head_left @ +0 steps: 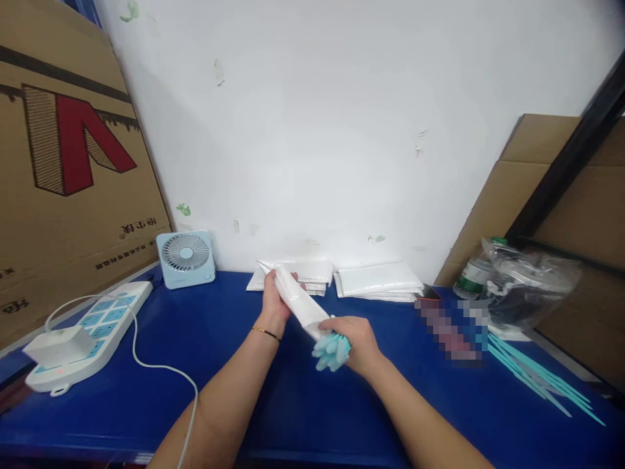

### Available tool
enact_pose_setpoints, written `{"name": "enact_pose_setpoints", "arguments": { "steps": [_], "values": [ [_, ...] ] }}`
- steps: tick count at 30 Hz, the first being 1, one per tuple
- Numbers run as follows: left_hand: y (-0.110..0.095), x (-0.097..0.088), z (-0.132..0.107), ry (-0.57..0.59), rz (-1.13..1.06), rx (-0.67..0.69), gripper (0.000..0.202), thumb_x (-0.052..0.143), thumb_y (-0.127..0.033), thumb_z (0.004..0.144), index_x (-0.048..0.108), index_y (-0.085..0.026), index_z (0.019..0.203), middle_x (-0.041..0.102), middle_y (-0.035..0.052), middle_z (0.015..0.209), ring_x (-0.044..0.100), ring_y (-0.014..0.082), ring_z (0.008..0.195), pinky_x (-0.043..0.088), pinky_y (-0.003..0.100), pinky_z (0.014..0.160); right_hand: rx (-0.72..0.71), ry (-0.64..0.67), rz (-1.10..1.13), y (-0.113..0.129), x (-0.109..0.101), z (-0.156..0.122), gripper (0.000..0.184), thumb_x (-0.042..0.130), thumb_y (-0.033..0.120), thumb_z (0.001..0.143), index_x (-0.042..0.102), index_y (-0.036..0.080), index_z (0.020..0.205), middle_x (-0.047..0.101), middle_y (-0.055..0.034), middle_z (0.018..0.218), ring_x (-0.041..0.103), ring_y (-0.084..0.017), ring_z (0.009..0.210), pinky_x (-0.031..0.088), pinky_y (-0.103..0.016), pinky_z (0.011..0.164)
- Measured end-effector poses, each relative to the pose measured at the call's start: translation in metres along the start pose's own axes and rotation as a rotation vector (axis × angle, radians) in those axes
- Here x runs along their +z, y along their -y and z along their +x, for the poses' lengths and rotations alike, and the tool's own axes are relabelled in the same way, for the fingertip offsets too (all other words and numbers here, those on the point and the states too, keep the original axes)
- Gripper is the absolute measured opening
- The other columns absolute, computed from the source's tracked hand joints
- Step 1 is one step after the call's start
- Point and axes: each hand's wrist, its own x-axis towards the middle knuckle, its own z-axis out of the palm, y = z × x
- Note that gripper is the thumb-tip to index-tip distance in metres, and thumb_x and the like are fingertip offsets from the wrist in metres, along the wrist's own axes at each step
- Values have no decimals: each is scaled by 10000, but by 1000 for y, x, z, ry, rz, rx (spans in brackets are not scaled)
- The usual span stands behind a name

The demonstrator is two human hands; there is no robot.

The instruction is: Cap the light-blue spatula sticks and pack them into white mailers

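Note:
A long white plastic packet slants over the middle of the table, its far end pointing up and left. My left hand is closed around its far half, with some fingers behind it. Closer to me, my right hand is closed around a bundle of pale teal, soft-tipped pieces. The bundle sits at the packet's near end, tips towards me. How far it reaches inside is hidden. Just behind the hands lies a stack of flat white packets.
Another white packet stack lies by the wall. A blue fan and power strip with a trailing cable stand left. Right are teal strips, a bottle, a clear bag and a blurred patch. A large carton borders the left.

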Motion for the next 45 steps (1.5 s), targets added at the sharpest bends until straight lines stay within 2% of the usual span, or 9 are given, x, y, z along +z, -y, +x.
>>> {"name": "enact_pose_setpoints", "arguments": {
  "steps": [3, 6, 12, 15, 22, 27, 31, 42, 45],
  "values": [
    [26, -2, -7, 114, 4, -226, 495, 558, -590, 734, 577, -131, 919, 636, 97, 811, 651, 243, 719, 541, 407, 651, -91, -123, -276, -1, 3, 1, 157, 578, 164, 756, 679, 182, 874, 700, -65, 708, 644, -198, 629, 461, -292, 595],
    [42, 1, -18, 169, 14, -382, 382, 611, -455, 748, 581, -112, 912, 648, 91, 788, 650, 218, 676, 536, 372, 662, -101, -122, -277, -1, -2, 0, 168, 565, 185, 777, 680, 188, 900, 698, -63, 699, 641, -193, 617, 463, -290, 586],
    [40, 8, -30, 194, -77, -373, 264, 551, -354, 784, 584, -106, 871, 648, 78, 704, 639, 202, 641, 519, 358, 704, 214, -312, 358, 20, -32, 20, 209, 511, 346, 866, 624, 217, 745, 600, 6, 598, 575, -138, 543, 466, -267, 548],
    [38, 13, -39, 308, -75, -382, 352, 535, -389, 784, 596, -83, 947, 665, 103, 769, 646, 235, 696, 511, 370, 716, 167, -381, 668, 37, -41, 42, 327, 417, 398, 907, 571, 220, 681, 616, -10, 642, 638, -193, 746, 496, -360, 735],
    [47, 33, -67, 357, -216, -410, 271, 452, -332, 821, 594, -113, 894, 635, 67, 745, 629, 176, 651, 525, 301, 686, 155, -105, 271, 49, -36, 63, 289, 454, 452, 887, 631, 239, 803, 673, -26, 965, 564, -212, 1082, 184, -464, 1104],
    [51, 56, -75, 252, -244, -302, 234, 408, -286, 818, 581, -136, 865, 639, 70, 759, 636, 194, 709, 530, 318, 678, 358, 149, 398, 42, -63, 84, 198, 650, 357, 735, 612, 205, 856, 644, -38, 991, 592, -189, 931, 457, -360, 859],
    [51, 77, -78, 239, -303, -302, 250, 386, -289, 819, 568, -137, 900, 637, 96, 820, 633, 228, 763, 521, 348, 668, 388, 408, 494, 47, -96, 109, 231, 688, 249, 671, 634, 172, 882, 652, -25, 907, 603, -162, 827, 482, -291, 729],
    [48, 84, -90, 174, -351, -301, 240, 363, -320, 834, 535, -160, 885, 582, 64, 795, 601, 190, 693, 523, 308, 591, 43, 358, 281, 61, -131, 107, 438, 759, 305, 631, 636, 222, 1043, 594, -62, 1138, 520, -232, 1117, 419, -401, 950],
    [49, 81, -91, 174, -299, -303, 301, 353, -349, 833, 560, -152, 929, 596, 94, 874, 613, 227, 770, 534, 332, 598, -122, 332, 59, 64, -131, 98, 223, 733, 303, 678, 674, 224, 878, 550, -63, 1168, 520, -229, 1085, 425, -397, 929]
  ]
}}
